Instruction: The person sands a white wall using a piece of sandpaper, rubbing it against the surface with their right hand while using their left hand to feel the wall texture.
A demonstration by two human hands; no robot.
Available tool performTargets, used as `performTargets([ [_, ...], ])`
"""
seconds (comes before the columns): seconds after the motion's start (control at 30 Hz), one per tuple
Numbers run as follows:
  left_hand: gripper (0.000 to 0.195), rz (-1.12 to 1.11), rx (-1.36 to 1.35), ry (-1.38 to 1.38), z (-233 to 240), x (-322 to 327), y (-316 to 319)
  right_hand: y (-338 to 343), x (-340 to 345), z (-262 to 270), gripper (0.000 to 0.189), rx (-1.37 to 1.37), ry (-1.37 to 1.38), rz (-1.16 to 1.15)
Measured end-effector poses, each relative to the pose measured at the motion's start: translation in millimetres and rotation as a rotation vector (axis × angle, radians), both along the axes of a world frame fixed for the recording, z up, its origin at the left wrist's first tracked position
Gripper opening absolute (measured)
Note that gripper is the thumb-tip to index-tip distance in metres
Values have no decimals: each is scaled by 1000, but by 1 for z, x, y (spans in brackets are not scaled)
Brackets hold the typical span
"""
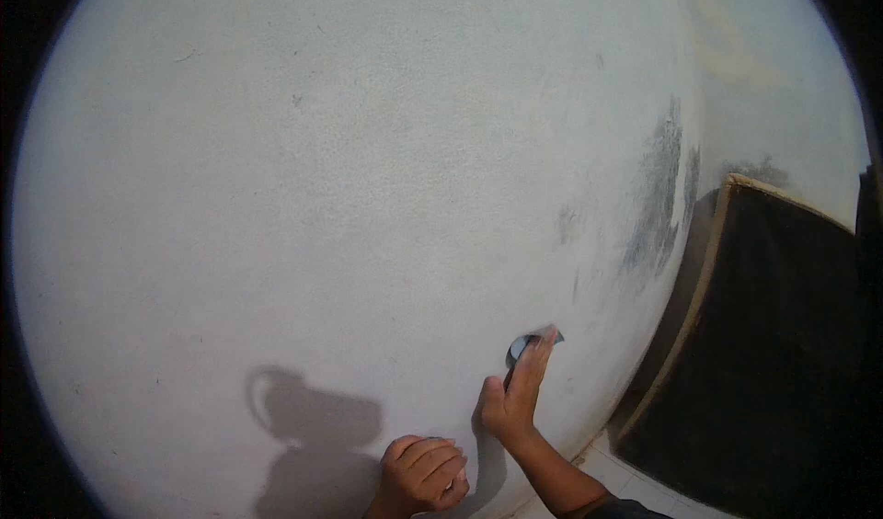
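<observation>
A pale painted wall [386, 195] fills most of the view. At the lower right, my right hand [514, 395] reaches up to it with straight fingers and the thumb apart. Beside and partly behind those fingers is a small object with a round, light-blue face [519, 348] and a grey part; its kind is unclear, and whether I grip it or only touch it cannot be told. Lower down and to the left, my left hand [424, 474] is curled into a loose fist, no object showing in it.
Dark scuffs [655, 202] mark the wall near its right-hand corner. A large dark panel with a light-brown edging [710, 271] leans at the right. Pale floor tiles [628, 474] show at the lower right. Shadows [324, 415] fall on the wall left of my hands.
</observation>
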State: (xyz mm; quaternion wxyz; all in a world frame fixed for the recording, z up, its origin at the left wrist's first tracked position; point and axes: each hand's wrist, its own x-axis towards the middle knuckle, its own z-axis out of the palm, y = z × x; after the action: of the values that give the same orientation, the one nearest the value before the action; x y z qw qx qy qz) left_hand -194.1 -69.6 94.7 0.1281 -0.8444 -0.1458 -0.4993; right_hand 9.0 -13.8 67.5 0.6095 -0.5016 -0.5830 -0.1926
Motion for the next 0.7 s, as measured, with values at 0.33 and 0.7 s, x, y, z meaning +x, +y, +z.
performTargets([
  [0.33,23,294,185,111,69,49,25,11,27,25,86,-37,-78,91],
  [0.7,46,633,503,209,206,128,46,3,68,51,78,22,-285,205],
])
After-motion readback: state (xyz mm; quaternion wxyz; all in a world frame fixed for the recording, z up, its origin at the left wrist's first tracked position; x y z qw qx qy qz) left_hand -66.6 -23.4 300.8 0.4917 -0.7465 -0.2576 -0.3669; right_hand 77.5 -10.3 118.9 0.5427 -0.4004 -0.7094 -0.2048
